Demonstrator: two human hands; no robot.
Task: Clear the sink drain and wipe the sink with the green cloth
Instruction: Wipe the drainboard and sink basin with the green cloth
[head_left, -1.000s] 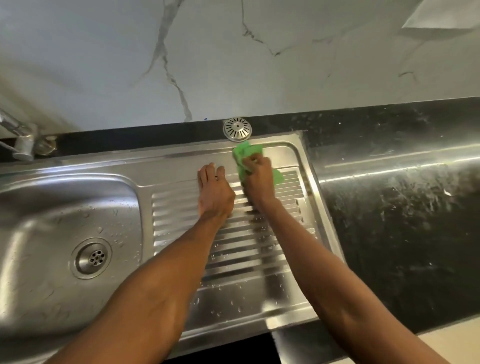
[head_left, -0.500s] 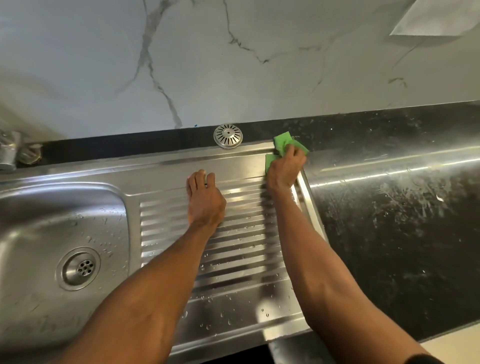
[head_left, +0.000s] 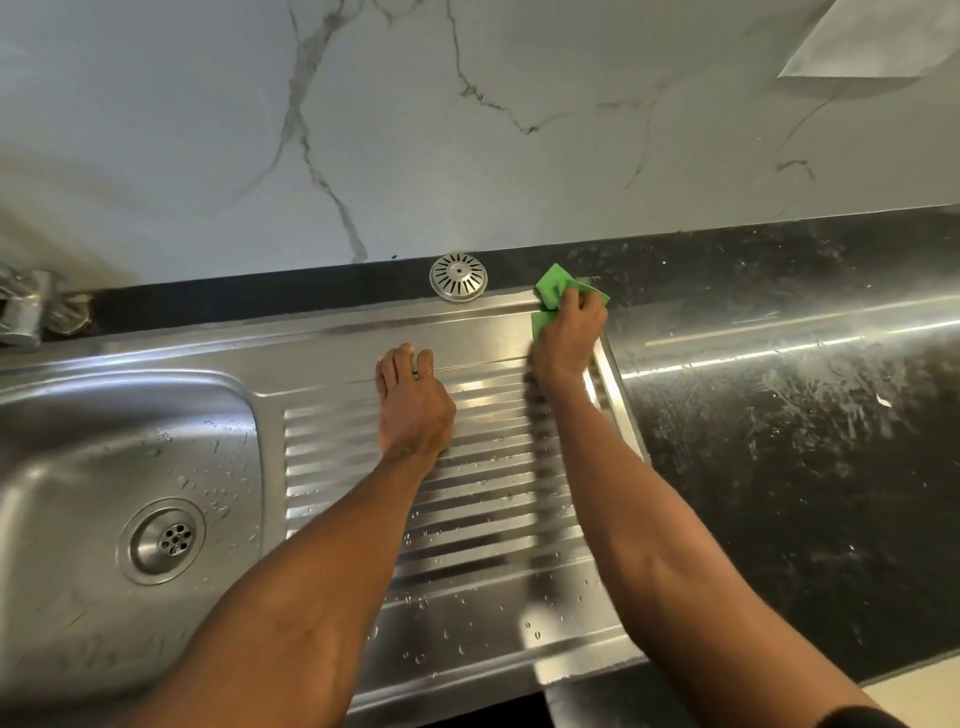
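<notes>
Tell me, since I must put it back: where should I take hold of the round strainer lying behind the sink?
Pinch the strainer by its rim from above, coming from the front. It lies flat, dome up, with the wall close behind.

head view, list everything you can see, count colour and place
green cloth: one, green, far right corner of the drainboard, in the right hand's grip
sink: one, steel, basin at left
drain: one, steel, basin floor
drainboard: one, ridged steel, wet, right of the basin
strainer cover: one, steel, on the ledge behind the drainboard
tap: one, chrome, far left
counter: one, black, smeared, right
wall: white marble, behind
left hand: flat on the drainboard
right hand: holds the cloth
</notes>
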